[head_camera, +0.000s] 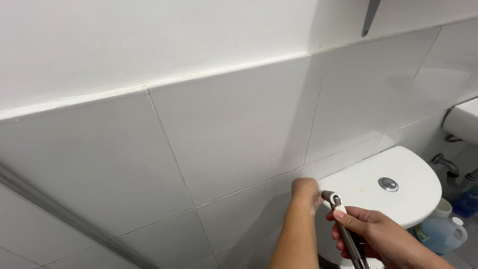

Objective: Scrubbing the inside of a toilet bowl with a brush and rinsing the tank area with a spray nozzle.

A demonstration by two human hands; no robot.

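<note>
1. Right hand [378, 236]: fingers wrapped around the handle of a grey-brown metal hand-held spray nozzle with a white round tip [336, 205], thumb pressed on top near the head.
2. Nozzle sits low centre-right, head pointing up-left toward the wall, just in front of the cistern.
3. Left hand [304, 191]: seen from behind the wrist, knuckles against the glossy white wall tiles [234, 139]; fingers hidden, cannot tell whether spread or curled.
4. Nozzle tip is just beside the left hand; contact unclear.
5. White ceramic toilet cistern with a round chrome flush button [388, 184] stands against the tiles, right of both hands.
6. Translucent blue plastic jug with a white cap [443, 233] sits on the floor right of the cistern.
</note>
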